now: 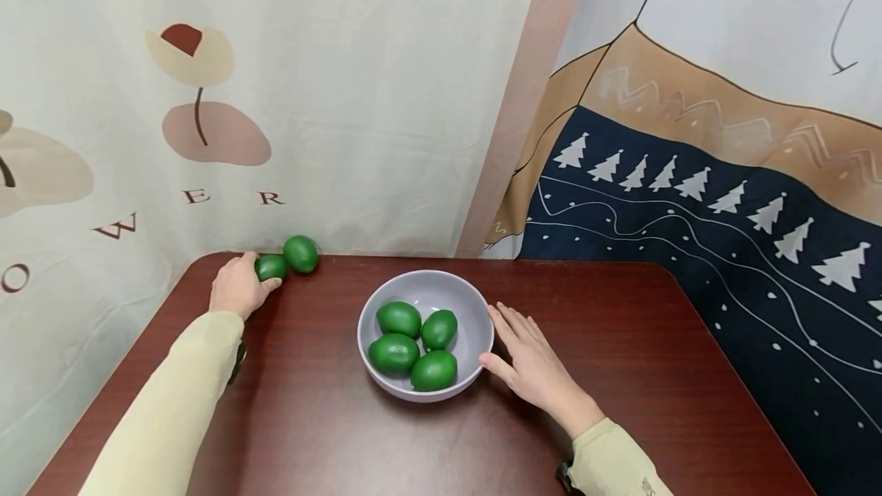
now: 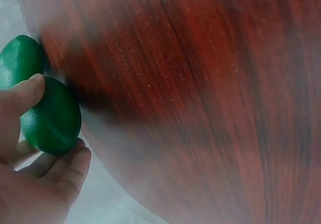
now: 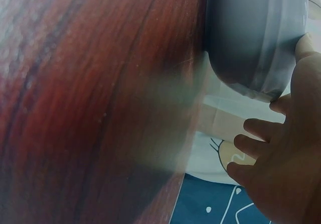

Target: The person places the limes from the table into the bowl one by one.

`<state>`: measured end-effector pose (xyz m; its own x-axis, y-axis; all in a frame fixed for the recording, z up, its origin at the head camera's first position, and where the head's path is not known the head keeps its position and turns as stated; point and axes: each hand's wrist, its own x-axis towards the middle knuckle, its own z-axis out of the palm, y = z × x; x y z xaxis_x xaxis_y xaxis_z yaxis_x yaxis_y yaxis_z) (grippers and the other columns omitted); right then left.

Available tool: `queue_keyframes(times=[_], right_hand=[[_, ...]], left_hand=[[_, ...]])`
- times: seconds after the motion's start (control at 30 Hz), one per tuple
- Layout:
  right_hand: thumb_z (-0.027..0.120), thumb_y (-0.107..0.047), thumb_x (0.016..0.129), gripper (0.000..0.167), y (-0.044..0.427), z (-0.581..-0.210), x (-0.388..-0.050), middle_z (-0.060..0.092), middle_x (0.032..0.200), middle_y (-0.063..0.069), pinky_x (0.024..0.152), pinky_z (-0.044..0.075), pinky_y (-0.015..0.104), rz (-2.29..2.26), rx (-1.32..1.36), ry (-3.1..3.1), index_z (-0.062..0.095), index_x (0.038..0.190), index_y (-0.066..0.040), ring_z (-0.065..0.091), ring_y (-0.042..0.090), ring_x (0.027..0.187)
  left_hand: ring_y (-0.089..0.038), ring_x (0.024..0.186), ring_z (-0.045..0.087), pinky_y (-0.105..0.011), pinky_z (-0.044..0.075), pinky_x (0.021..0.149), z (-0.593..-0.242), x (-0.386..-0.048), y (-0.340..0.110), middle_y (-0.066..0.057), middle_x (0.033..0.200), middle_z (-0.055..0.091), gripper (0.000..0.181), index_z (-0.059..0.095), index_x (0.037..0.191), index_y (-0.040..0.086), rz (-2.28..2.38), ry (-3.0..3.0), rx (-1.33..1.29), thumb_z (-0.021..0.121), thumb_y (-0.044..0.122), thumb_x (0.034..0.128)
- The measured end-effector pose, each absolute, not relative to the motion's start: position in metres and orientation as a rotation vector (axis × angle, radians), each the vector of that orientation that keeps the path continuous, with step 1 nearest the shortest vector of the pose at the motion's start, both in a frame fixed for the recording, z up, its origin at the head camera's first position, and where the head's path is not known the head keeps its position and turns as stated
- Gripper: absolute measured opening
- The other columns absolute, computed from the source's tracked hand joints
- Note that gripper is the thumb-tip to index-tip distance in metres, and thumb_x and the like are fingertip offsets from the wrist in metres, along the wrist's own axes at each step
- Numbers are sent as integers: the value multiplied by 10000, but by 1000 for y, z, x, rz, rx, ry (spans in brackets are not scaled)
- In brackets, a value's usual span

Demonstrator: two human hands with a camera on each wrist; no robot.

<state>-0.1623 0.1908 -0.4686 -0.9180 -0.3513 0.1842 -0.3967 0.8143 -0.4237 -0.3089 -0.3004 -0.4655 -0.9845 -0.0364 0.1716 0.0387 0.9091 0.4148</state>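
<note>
pale left sleeve [image 1: 165, 412] and right sleeve [image 1: 613, 454] come nearest the camera, entering at the lower left and lower right of the head frame. at left of centre, the left hand [image 1: 236, 285] reaches to the desk's [image 1: 310, 419] far edge and pinches the gripped fruit [image 1: 271, 268], a smooth green oval. its thumb and fingers are parted only by the fruit's own width: the left wrist view, at its left edge, shows the thumb on one side and fingertips curled against the other. a second fruit [image 1: 300, 255] sits just beside it, up and to the right (whether the two touch, i can't tell).

the step in hand looks like taking firm hold of that fruit. to do it well, i would keep thumb and fingers opposed across its middle, squeeze only lightly, since the skin looks slick, and draw it away from its neighbour, which could roll off the nearby edge if nudged.

right of centre, the right hand [image 1: 530, 367] rests against the grey bowl [image 1: 475, 327], thumb apart and fingers loosely spread, touching the side without wrapping it. light pressure should be enough to steady it. inside, towards its left, four fruits [image 1: 394, 354] lie clustered.
</note>
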Motion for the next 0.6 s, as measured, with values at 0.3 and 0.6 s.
queue_keyframes(times=[0.3,0.6], right_hand=[[678,-409,983,780,190,-468,-161,361,1629,219,1214,232,634,720,606,-2875,356,1606,-66,331,440,1501],[678,-414,981,779,190,-469,-162,371,1621,226,1208,241,640,715,621,-2855,360,1605,-71,345,442,1493]], left_hand=[[-490,859,570,-560,474,702,-456,-305,-299,-354,988,612,516,548,1155,-123,-660,-2960,-21,805,216,862],[-481,883,568,-569,479,745,-448,-297,-293,-326,1018,625,524,559,1194,-99,-699,-3002,-10,812,192,839]])
